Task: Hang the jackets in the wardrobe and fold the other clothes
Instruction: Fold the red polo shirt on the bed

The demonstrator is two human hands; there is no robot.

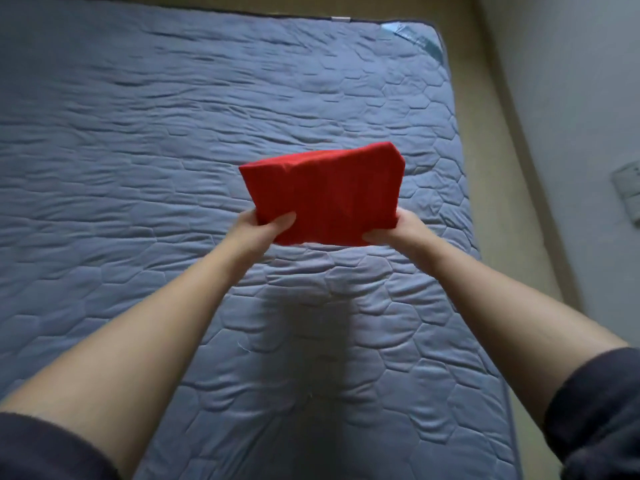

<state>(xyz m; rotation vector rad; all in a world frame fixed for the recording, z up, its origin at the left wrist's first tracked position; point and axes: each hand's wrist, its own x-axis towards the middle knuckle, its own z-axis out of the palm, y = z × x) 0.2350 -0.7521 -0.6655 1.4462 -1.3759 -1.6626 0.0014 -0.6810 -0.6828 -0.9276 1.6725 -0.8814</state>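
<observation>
Blue quilted mattress [173, 140], beige floor [485, 98], wall socket [628, 188].

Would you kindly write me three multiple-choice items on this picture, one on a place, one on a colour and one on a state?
1. Where is the cloth?
A. held up over the mattress
B. lying on the floor
C. hanging on the wall

2. What colour is the cloth?
A. green
B. red
C. white

3. What state is the cloth in?
A. spread out flat
B. folded into a compact rectangle
C. crumpled into a ball

Answers:
1 A: the left hand and the right hand grip its near edge above the mattress.
2 B: it is plain red all over.
3 B: it shows straight edges and a small, thick shape.
</observation>
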